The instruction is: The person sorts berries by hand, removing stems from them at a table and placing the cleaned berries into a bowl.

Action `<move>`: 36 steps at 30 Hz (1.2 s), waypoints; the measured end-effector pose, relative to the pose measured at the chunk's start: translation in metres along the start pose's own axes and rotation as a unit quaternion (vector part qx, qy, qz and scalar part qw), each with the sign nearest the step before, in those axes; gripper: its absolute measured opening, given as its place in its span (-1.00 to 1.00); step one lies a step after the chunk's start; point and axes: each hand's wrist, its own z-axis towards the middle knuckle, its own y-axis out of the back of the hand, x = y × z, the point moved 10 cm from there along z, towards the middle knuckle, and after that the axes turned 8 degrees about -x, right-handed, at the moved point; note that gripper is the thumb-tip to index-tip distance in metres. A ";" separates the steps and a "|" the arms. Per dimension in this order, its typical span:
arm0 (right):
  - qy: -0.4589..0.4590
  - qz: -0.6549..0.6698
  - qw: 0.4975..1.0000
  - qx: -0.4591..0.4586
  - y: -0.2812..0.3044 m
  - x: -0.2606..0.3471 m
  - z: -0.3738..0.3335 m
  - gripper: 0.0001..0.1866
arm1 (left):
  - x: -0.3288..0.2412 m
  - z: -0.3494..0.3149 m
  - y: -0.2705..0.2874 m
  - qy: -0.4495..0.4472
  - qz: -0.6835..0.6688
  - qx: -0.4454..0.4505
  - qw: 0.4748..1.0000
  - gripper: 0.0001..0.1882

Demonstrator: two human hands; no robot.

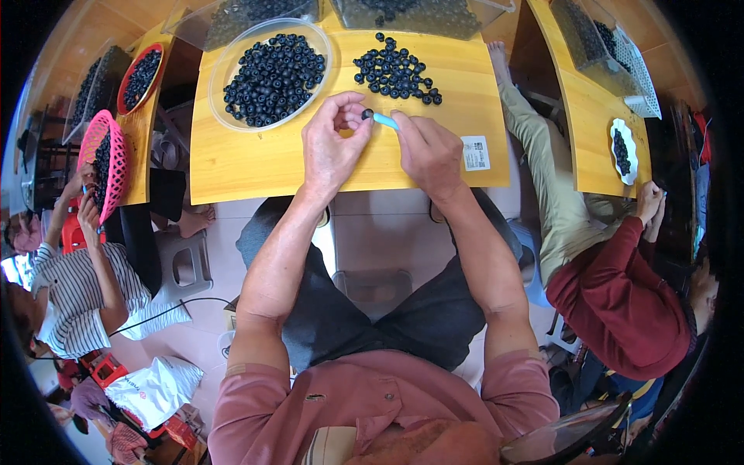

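My left hand (332,147) pinches a small round black bead-like piece (366,114) between thumb and fingers, over the table's near half. A slim light-blue tool (384,120) is gripped in my right hand (431,149), its tip meeting that piece. Just beyond my hands lies a loose spread of similar black beads (394,70), several with pale holes showing. To the left of it stands a round clear plastic tub (328,71) heaped with more of them. What my fingertips cover on the piece is hidden.
Large clear bins (434,19) of black beads line the yellow table's (232,170) far edge. A white printed label (475,153) lies right of my right hand. At the left, a person (93,279) holds a pink basket (116,178); another in maroon (620,302) sits at the right.
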 end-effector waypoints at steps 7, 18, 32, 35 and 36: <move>0.021 -0.020 0.999 -0.013 -0.003 -0.001 -0.001 -0.72 | 0.000 -0.001 0.000 0.002 -0.012 -0.001 1.000 -0.60; -0.155 0.012 0.986 -0.058 0.013 -0.048 0.002 -0.78 | -0.044 0.029 0.101 -0.220 0.217 -0.217 0.926 -0.81; -0.211 0.021 0.975 -0.067 0.023 -0.071 -0.004 -0.75 | -0.025 0.027 -0.038 -0.270 0.344 0.027 0.899 -0.75; -0.211 0.017 0.975 -0.066 0.024 -0.074 -0.005 -0.76 | -0.015 0.030 -0.042 -0.240 0.373 0.048 0.895 -0.72; -0.205 0.016 0.976 -0.076 0.026 -0.075 -0.005 -0.77 | -0.015 0.029 -0.041 -0.241 0.373 0.050 0.895 -0.72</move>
